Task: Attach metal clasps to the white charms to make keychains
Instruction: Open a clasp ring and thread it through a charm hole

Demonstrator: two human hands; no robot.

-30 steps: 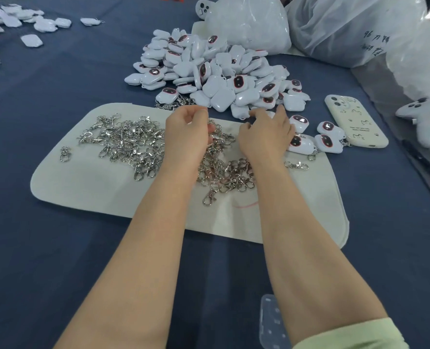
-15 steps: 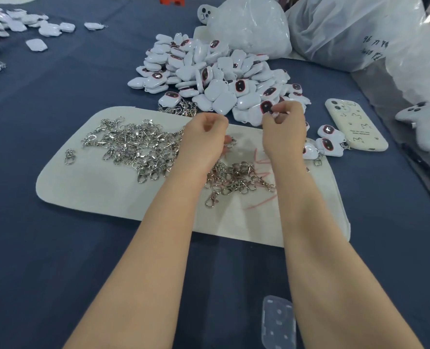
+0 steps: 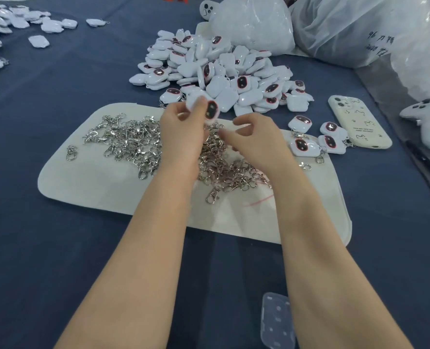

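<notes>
The left hand [image 3: 181, 133] holds one white charm [image 3: 212, 110] up off the surface [image 3: 57, 248]. Its fingers and thumb curl round the charm, and the dark face of the charm points toward the person. I think it is held up like this so that the small spot for the hook can be found and turned the right way. The charm sits at about 1 o'clock from the left hand, right at the fingertips. The right hand [image 3: 256, 141] is just beside it, at about 4 o'clock from the charm, and is not touching it. Its fingers are bent, but it is a bit blurry, so I cannot tell if it pinches a clasp or holds nothing. The metal clasps [image 3: 133, 142] lie in a heap on a white mat [image 3: 108, 197], under and around both hands. The mat likely keeps them all in one place and easy to grab. The big pile of charms [image 3: 234, 71] lies at 12 o'clock, just past the far edge of the mat, close enough to reach. At 3 o'clock from the right hand lie four finished keychains [image 3: 303, 146], each a charm with a clasp on it, put to one side so they do not mix with the rest. A phone [image 3: 357, 122] lies just beside them, further out toward 3 o'clock.
</notes>
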